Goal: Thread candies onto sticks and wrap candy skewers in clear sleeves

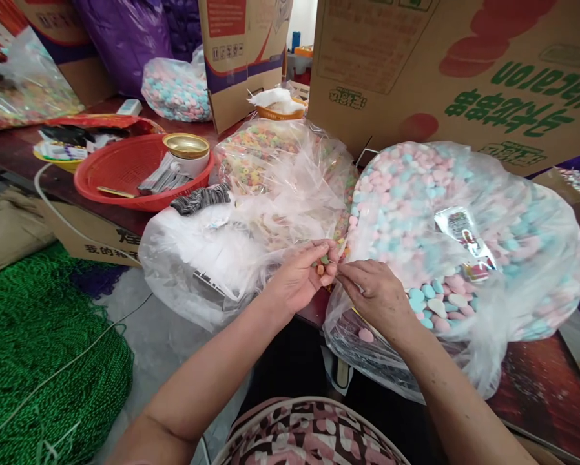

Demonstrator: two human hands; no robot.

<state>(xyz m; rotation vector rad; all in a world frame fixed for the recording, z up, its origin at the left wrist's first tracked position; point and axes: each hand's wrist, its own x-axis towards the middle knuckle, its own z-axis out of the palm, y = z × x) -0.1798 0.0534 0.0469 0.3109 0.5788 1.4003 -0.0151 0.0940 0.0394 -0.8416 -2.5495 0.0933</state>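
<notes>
Nearest is a patterned cloth [309, 433] over the person's lap, with both bare forearms reaching away from it. To the near left, a heap of green cord [38, 349] lies on the floor.

The hands meet at the near edge of the worktop [537, 381]. The left hand [300, 279] is half curled, palm turned right, its fingertips closed on a few small beads [323, 263], orange and green among them. The right hand [374, 294] is narrowed to a pinch, thumb and forefinger tips pressed against the same beads from the right; whether it grips one itself cannot be told. The beads sit between the two hands, just in front of the gap between two clear bags.

Right of the hands, a big bag of hearts [464, 232], pink, blue and white, bulges over the worktop edge, touching the right wrist. Left of the hands a crumpled white bag [203, 252] slumps. Just beyond the hands lies a bag of rings [270, 155] in mixed colours, its mouth open toward them.

Farther left, a red basket [120, 171] holds a tin [187, 152] with a gold lid. Behind the hearts stands a cardboard box [445, 71] with green print. At the far left lie a second bag of pastels [176, 87] and a purple bag [125, 32].
</notes>
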